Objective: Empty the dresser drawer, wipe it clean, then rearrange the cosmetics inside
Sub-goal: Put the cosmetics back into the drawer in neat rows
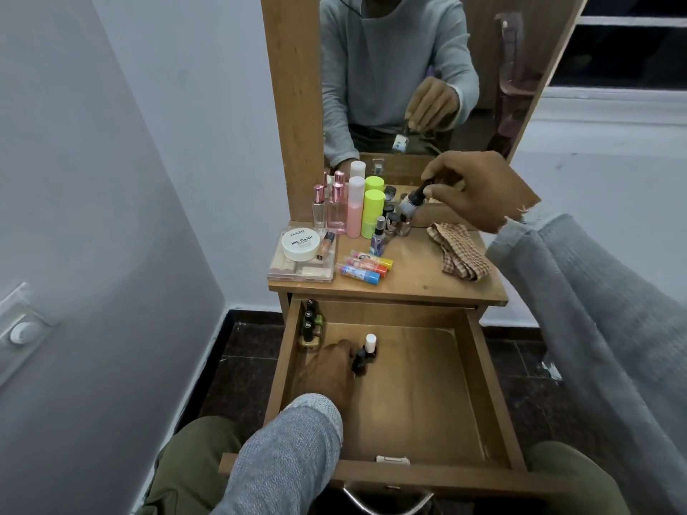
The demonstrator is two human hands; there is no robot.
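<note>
I am judging this the rearranging step: my left hand (331, 366) is reaching into the drawer (479, 369), fingertips at two small bottles (364, 353) standing just beyond it, grip hidden. My right hand (479, 187) is pinching a dark-capped bottle (412, 200) over the dresser top (427, 276), cloth (459, 250) just below it. Next, I would carry it down into the drawer beside the others.

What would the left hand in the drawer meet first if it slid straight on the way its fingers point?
Probably the black-capped bottle at the left hand's fingertips, with the white-capped bottle just beyond it. Whether they already touch is unclear.
</note>
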